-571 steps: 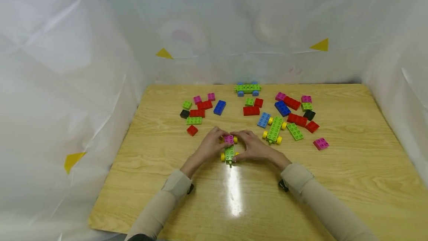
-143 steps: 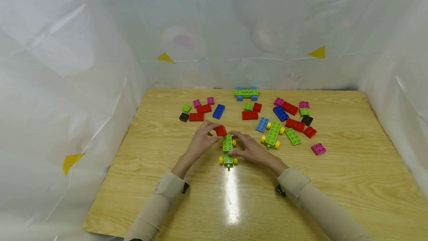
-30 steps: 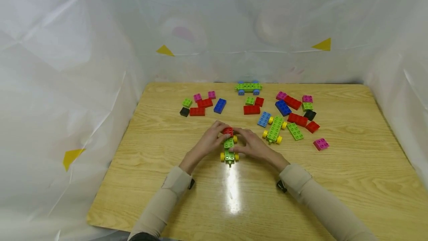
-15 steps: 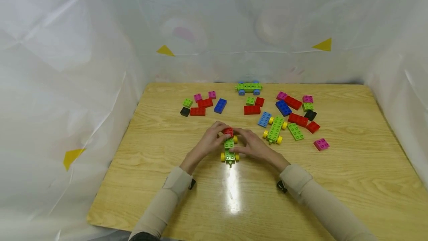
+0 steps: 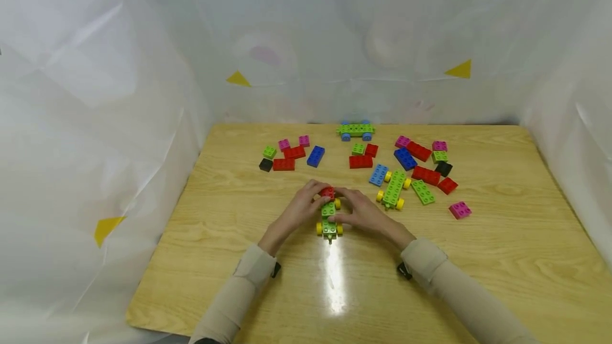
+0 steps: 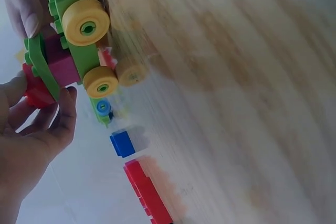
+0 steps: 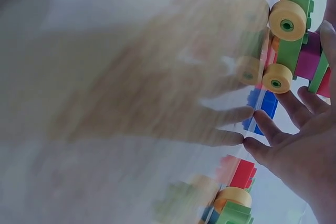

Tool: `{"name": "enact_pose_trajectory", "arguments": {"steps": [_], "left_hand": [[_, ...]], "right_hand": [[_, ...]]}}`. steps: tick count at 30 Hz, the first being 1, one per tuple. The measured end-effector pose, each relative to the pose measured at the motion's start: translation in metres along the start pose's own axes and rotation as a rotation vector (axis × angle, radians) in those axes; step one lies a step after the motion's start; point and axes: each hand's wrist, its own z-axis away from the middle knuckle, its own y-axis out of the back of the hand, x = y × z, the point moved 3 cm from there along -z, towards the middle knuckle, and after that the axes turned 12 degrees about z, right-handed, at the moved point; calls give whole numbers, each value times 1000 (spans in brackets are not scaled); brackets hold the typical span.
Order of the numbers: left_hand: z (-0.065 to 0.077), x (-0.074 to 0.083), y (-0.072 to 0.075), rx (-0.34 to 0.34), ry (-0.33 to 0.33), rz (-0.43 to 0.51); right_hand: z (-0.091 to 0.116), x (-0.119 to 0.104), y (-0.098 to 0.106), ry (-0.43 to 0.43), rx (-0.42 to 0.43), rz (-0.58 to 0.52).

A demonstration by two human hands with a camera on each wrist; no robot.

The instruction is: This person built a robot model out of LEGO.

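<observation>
Near the middle of the table stands a toy car with a green wheeled base (image 5: 329, 230) and yellow wheels (image 6: 85, 22). A pink brick (image 6: 62, 61) sits on the base, and a green plate (image 5: 328, 209) lies over it. On the plate's far end is a small red brick (image 5: 328, 192). My left hand (image 5: 301, 207) pinches this red brick, its fingertips reaching down to the plate in the left wrist view. From the other side my right hand (image 5: 367, 215) holds the car's stack, thumb against the green plate. Its lower fingers (image 7: 262, 129) spread down to the tabletop.
To the right stands another green car base (image 5: 394, 189) on yellow wheels, among several loose bricks. A green base with blue wheels (image 5: 356, 130) stands at the back edge. More bricks, including a blue one (image 5: 316, 156), lie at the back left. White sheeting (image 5: 334, 41) surrounds the table.
Since the first frame, the green plate and then the small red brick have left the table's left side and now top the pink brick. During the last second the hands stay nearly still.
</observation>
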Motion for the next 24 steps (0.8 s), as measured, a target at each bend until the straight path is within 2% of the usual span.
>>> {"name": "enact_pose_trajectory", "arguments": {"steps": [7, 11, 18, 24], "left_hand": [[-1, -2, -2, 14, 18, 66], [-3, -4, 0, 29, 23, 68], [-8, -8, 8, 60, 2, 83], [-16, -13, 18, 72, 11, 103]], "right_hand": [[3, -1, 0, -30, -15, 0], [7, -5, 4, -32, -5, 45], [15, -16, 21, -13, 37, 160], [26, -21, 38, 31, 64, 150]]}}
